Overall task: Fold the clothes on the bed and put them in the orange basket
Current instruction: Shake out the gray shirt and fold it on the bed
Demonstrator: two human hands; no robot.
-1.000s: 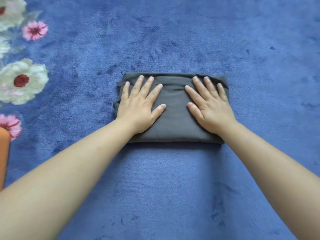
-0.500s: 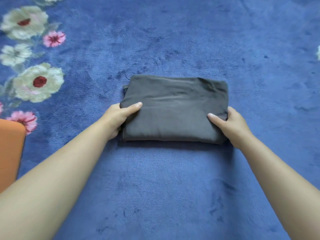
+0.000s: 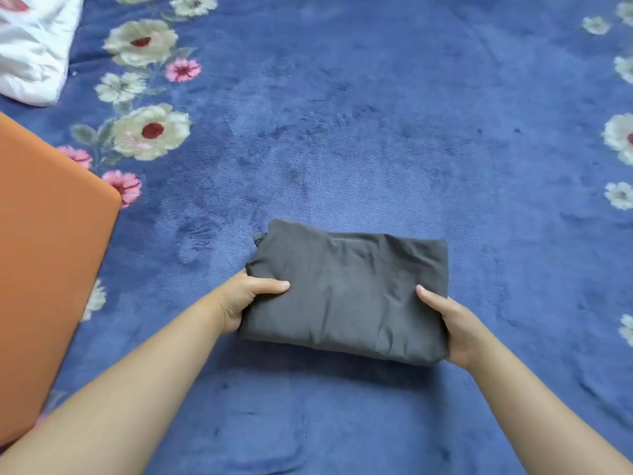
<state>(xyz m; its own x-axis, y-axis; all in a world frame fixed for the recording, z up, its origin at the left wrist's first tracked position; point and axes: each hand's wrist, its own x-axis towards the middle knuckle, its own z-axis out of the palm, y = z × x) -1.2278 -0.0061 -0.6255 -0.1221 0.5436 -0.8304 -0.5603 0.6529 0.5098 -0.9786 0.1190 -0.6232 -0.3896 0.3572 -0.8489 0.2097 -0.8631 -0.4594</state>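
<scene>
Nearest, our two bare forearms enter from the bottom corners and converge on one item.

Left hand (image 3: 245,301) — grips the left edge of the folded grey garment (image 3: 346,293); thumb laid across the top face, pointing inward, the other fingers tucked beneath the fabric and hidden from us.

Right hand (image 3: 452,323) — grips the right edge of the same garment; thumb on top near the edge, remaining fingers curled under and out of view.

Folded grey garment — a compact, roughly rectangular bundle of dark grey cloth, several layers thick, held between our two hands. Its near edge casts a dark shadow on the cover below; whether the far edge touches the cover we cannot tell. A small corner of an inner layer sticks out at the far left.

Blue bed cover (image 3: 342,132) — plush, brushed pile showing darker streaks, spreading beneath and beyond everything. Borders of cream and pink flowers (image 3: 150,130) run down its left side, with a similar row along the right edge.

Orange basket (image 3: 44,252) — at the left edge, only part of a smooth orange surface with a rounded corner in view; well apart from the garment, to its left.

White cloth (image 3: 32,46) — farthest, crumpled in the top left corner, with some red marking at its upper edge.
</scene>
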